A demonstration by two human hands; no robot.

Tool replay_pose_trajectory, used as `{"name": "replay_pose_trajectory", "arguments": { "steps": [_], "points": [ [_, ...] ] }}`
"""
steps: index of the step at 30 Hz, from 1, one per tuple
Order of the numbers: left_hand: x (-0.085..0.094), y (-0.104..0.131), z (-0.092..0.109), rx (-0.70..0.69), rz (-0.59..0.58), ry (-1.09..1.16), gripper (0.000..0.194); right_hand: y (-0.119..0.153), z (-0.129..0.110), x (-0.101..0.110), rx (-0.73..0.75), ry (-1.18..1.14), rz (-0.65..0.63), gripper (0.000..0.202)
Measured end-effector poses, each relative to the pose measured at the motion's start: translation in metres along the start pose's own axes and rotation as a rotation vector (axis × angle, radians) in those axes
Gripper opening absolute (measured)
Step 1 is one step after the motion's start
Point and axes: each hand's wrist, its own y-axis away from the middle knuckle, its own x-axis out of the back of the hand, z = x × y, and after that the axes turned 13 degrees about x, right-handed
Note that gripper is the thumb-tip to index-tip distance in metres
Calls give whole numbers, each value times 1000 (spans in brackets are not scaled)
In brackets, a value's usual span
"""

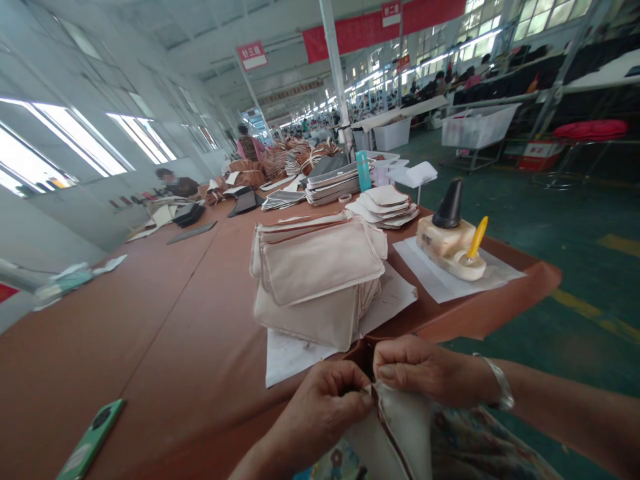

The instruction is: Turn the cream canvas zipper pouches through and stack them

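A cream fabric piece (pixel 413 427) with a dark slit or zipper down its middle hangs over the lap at the table's front edge. My left hand (pixel 333 400) pinches its upper edge on the left of the slit. Just to the right, my right hand (pixel 425 370), with a silver bracelet at the wrist, grips the same edge with thumb and curled fingers. Beyond both hands, a pile of similar cream pieces (pixel 320 260) lies on white paper (pixel 285 360).
On the brown table (pixel 165 347) are a green phone (pixel 95 437) at the near left, a glue pot (pixel 450 247) with a yellow-handled tool (pixel 479 237) at the right, and stacked pieces (pixel 385 203) behind. Two people sit or stand at the far end.
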Motion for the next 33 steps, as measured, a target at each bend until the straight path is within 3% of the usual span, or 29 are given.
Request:
{"name": "replay_pose_trajectory", "arguments": {
  "steps": [6,15,19,24,27,33],
  "points": [
    [-4,-2,-1,-24,92,-73,19,-6,6,-9,-65,-64,76,34],
    [-7,1,6,32,128,-139,36,-6,6,-15,-133,-22,192,17],
    [-10,-1,7,87,137,-112,34,-4,5,-20,-102,81,246,7],
    [-15,-5,2,148,193,-127,21,-1,15,-32,-70,290,316,8],
    [-16,-4,1,154,159,-101,21,3,17,-33,41,326,308,13],
    [-17,3,3,198,-25,203,17,11,6,-22,475,304,79,15]
  ]
}}
